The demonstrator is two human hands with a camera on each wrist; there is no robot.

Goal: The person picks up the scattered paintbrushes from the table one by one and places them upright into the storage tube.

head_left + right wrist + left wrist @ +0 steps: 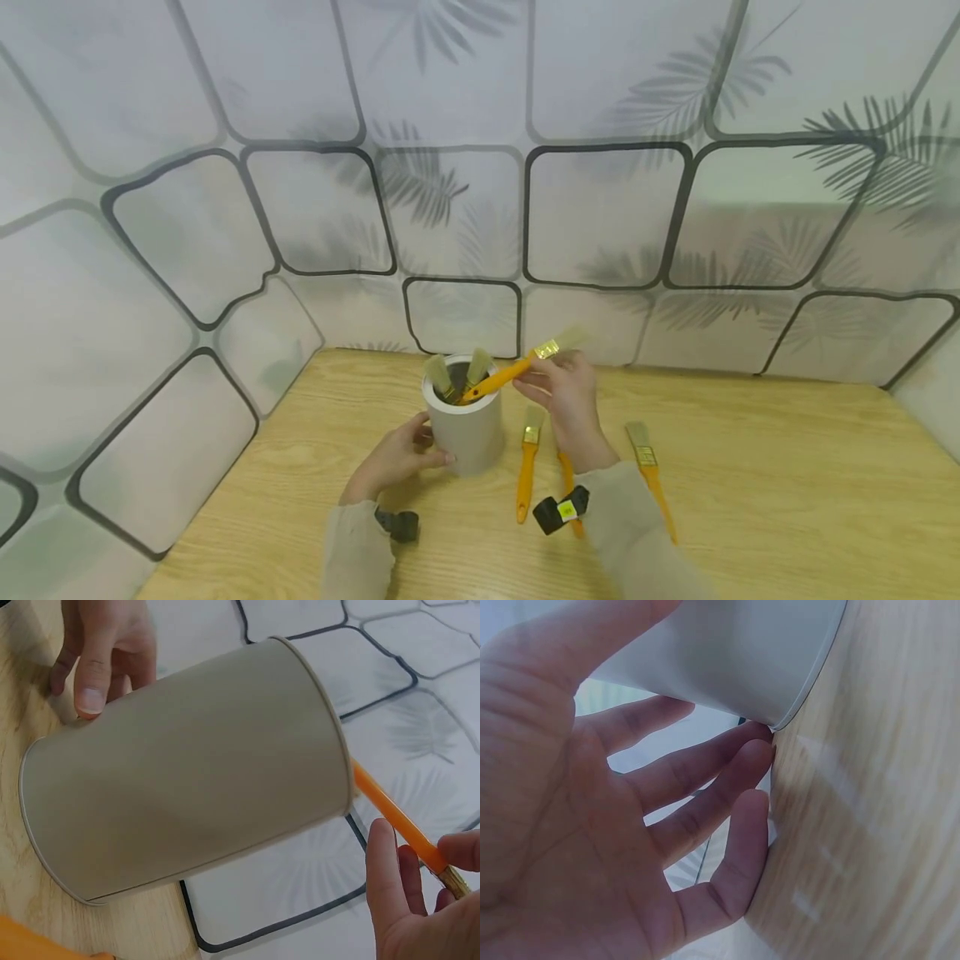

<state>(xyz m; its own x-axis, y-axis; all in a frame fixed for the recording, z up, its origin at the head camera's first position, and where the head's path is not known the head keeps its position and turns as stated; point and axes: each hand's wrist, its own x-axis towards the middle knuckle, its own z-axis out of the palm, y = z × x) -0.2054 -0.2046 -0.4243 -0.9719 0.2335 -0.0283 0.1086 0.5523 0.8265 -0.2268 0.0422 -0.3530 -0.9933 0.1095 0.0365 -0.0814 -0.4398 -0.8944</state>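
Beige long sleeves [637, 525]: soft cloth, nearest the head camera, loosely creased at the cuffs.
Pale patterned wall covering [457, 208]: printed with grey palm fronds and rounded four-sided outlines in black and grey, some lines wavering.
Light wood-grain tabletop [787, 467]: flat, yellowish, finely streaked.
Pale grey cylindrical container [468, 437]: upright on the tabletop, straight-sided, smooth and matte, with a thin raised rim, a dark interior and a seam down its side.
Left hand [401, 458]: curved round the container low down, thumb against its side, fingers behind it near the base.
Right hand [566, 400]: thumb and fingers pinched together on an orange-handled flat brush [517, 369], close to its metal collar.
Brush position: slanting, glossy handle end at the container's mouth, gold-coloured collar and pale bristles up and to the right.
Three orange-handled brushes on the wood [528, 467]: right of the container, slim tapering handles toward the person; the middle one is partly hidden by the right arm.
Two pale-bristled brushes in the container [439, 375]: bristles up, leaning apart above the rim.
Black wrist devices [551, 515]: small, blocky, one with a yellow-green label.
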